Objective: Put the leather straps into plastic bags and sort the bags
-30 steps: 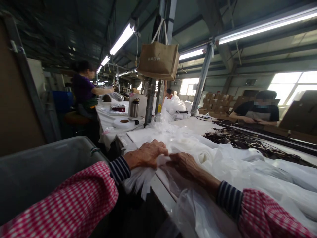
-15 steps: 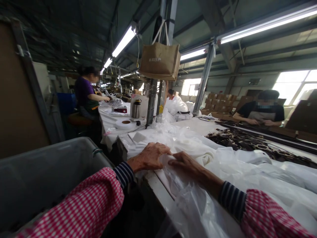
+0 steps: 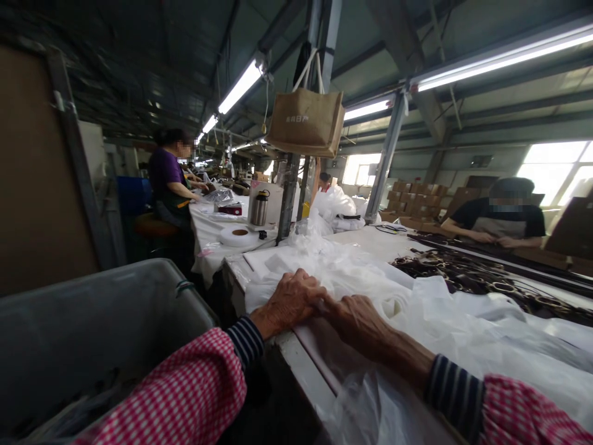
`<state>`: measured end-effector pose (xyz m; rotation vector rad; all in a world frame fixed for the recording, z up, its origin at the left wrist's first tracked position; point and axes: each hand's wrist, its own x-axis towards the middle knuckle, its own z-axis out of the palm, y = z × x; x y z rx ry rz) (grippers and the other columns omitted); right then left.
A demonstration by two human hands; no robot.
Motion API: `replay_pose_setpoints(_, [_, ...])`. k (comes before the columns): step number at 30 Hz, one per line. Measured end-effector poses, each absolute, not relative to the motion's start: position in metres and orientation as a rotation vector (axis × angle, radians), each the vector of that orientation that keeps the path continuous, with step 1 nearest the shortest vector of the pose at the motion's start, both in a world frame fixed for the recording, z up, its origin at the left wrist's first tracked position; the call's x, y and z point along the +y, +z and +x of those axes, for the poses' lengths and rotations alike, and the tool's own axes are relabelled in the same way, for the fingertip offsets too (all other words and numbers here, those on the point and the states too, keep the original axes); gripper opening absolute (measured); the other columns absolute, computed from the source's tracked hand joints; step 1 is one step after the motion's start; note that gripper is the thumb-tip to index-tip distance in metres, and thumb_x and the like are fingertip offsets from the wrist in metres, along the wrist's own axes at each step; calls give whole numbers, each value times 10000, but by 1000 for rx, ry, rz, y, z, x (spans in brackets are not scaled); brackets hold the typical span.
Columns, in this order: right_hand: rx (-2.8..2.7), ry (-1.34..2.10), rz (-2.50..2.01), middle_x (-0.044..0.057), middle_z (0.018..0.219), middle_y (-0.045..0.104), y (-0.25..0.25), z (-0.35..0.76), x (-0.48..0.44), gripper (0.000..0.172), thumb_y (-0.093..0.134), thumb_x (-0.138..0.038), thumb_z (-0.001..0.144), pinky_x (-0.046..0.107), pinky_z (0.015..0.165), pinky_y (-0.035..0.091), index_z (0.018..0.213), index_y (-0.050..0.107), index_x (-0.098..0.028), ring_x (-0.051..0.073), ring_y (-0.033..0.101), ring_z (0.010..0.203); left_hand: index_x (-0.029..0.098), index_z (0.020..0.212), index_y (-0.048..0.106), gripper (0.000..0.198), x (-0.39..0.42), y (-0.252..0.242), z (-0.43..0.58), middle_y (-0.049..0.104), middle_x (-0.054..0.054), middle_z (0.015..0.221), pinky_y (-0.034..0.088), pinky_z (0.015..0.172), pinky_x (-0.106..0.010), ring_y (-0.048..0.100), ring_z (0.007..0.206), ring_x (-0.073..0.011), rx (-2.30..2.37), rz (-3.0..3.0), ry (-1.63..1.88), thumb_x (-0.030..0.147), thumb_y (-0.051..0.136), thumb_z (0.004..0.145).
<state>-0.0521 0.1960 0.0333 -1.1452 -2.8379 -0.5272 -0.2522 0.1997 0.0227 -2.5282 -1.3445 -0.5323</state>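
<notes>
My left hand (image 3: pixel 291 300) and my right hand (image 3: pixel 359 318) rest close together, fingertips meeting, at the near edge of a white work table (image 3: pixel 301 364). Both have their fingers curled down onto a pile of thin white plastic bags (image 3: pixel 370 278) spread over the table. The left fingers pinch the plastic near its edge; the right hand presses on it beside them. More clear plastic (image 3: pixel 370 402) hangs over the table edge below my right forearm. Both arms wear red-checked sleeves with striped cuffs.
A grey bin (image 3: pixel 92 327) stands at my left. Dark metal rings and straps (image 3: pixel 472 278) lie at the table's right. A tape roll (image 3: pixel 238 235), a steel flask (image 3: pixel 259 207) and a post with a hanging jute bag (image 3: pixel 308 120) stand ahead. Two people work farther off.
The view has swung slightly left and down. My hands have drawn a little closer together on the plastic, with less of it bunched under the left hand. The person at the back left lowered an arm.
</notes>
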Motion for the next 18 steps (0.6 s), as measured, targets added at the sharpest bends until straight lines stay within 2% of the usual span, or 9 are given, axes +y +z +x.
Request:
replay_pose_setpoints(2, [-2839, -567, -1102, 96, 787, 702, 34, -50, 196, 394, 500, -71, 861, 352, 542, 150, 1243, 556, -152, 201, 637, 648, 318, 1091, 660, 263, 200, 23, -254, 669, -13, 1049, 404, 863, -379, 541, 1074, -255, -1297, -2528, -514, 406, 731, 853])
replay_pose_setpoints(6, [-2810, -607, -1058, 102, 776, 700, 33, -39, 199, 172, 486, -181, 956, 356, 556, 128, 1080, 604, -165, 213, 637, 659, 282, 1032, 661, 229, 202, 24, -263, 682, 1, 995, 383, 927, -397, 589, 1028, -235, -1259, -2544, -584, 395, 730, 846])
replay_pose_setpoints(9, [-2781, -571, -1080, 84, 727, 694, 32, -29, 201, 222, 432, -302, 1031, 353, 561, 104, 1008, 618, -183, 194, 611, 613, 292, 1033, 667, 239, 203, 22, -266, 692, 15, 998, 368, 962, -398, 616, 1025, -231, -1250, -2581, -644, 370, 752, 823])
replay_pose_setpoints(14, [-2725, -399, -1205, 69, 749, 700, 29, -19, 205, 217, 476, -341, 1016, 319, 565, 147, 979, 634, -197, 169, 591, 618, 277, 1072, 661, 254, 202, 21, -257, 677, -6, 995, 403, 898, -378, 625, 1020, -241, -1242, -2542, -575, 341, 738, 838])
replay_pose_setpoints(18, [-2682, -360, -1232, 61, 763, 705, 23, -18, 206, 185, 497, -323, 999, 311, 560, 157, 998, 639, -204, 162, 586, 619, 250, 996, 662, 290, 200, 26, -244, 681, -24, 964, 418, 893, -415, 633, 986, -261, -1332, -2490, -551, 504, 707, 864])
